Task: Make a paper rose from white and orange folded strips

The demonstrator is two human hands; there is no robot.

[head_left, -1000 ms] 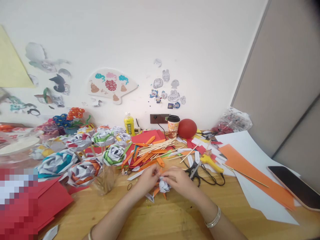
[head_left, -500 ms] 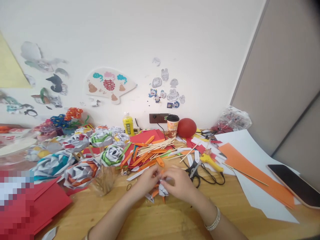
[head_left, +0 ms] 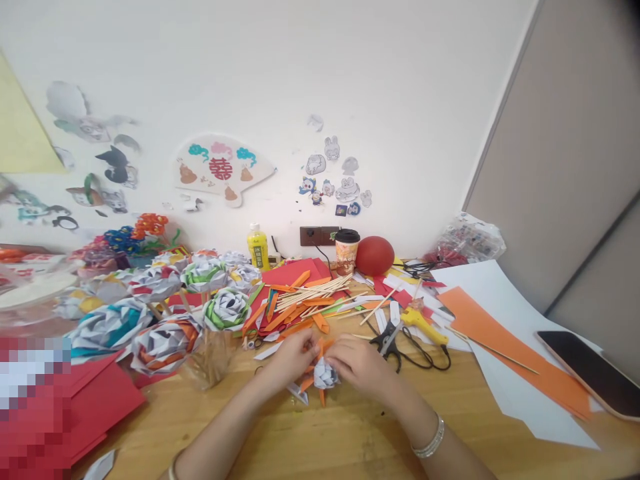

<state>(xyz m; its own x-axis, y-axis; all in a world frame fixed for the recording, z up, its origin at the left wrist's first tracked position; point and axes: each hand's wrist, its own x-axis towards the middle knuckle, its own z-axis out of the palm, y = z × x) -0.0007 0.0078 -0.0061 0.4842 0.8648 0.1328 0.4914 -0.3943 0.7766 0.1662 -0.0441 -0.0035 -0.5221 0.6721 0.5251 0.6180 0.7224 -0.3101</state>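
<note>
Near the middle of the front edge of the light-brown wooden table (head_left: 310, 443), a white folded-paper flower with pointed orange paper petals (head_left: 326, 375) sits between the hands. The right hand (head_left: 357, 358) holds it, thumb and fingers drawn together at its far side. The left hand (head_left: 294, 357) has its fingers narrowed beside the orange petals; whether they grip one, I cannot tell. Black-handled metal scissors (head_left: 388, 344) lie beyond the right hand, beside a yellow plastic glue gun (head_left: 424, 327). A black-screened phone (head_left: 590, 370) lies by the table's right edge; a red round balloon (head_left: 375, 256) stands near its back edge.
</note>
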